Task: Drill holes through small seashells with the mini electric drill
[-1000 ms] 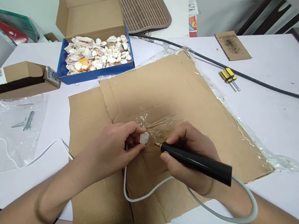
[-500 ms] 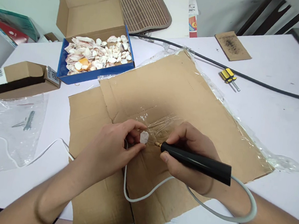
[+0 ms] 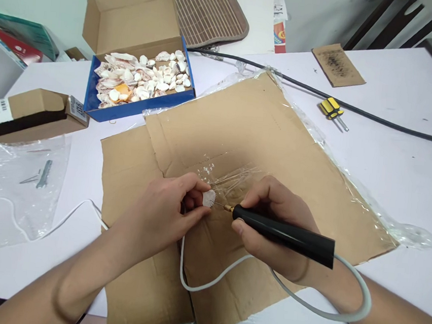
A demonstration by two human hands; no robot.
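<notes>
Between the thumb and fingers of my left hand (image 3: 176, 204) is a small white seashell (image 3: 209, 198), its ribbed edge turned to the right. My right hand (image 3: 271, 218) grips a black corded rotary tool (image 3: 283, 235) much like a pen. From the tool's brass collet (image 3: 229, 208) a thin bit points left to the shell's edge; whether it touches is too fine to tell. A white cord (image 3: 363, 298) leaves the tool's rear and loops below both hands. Under them lies a flat cardboard sheet (image 3: 220, 116), with white crumbs and clear strands just beyond the shell.
A blue box (image 3: 140, 109) of shells stands open at the back left, beside a smaller brown box (image 3: 37, 114). A plastic bag (image 3: 4, 177) with a small wrench (image 3: 44, 173) lies left. A black cable (image 3: 388, 119), a yellow screwdriver (image 3: 331, 108) and a cardboard scrap (image 3: 338, 66) are back right.
The shell has tilted slightly in my left fingers. My right hand and the tool stay almost where they were.
</notes>
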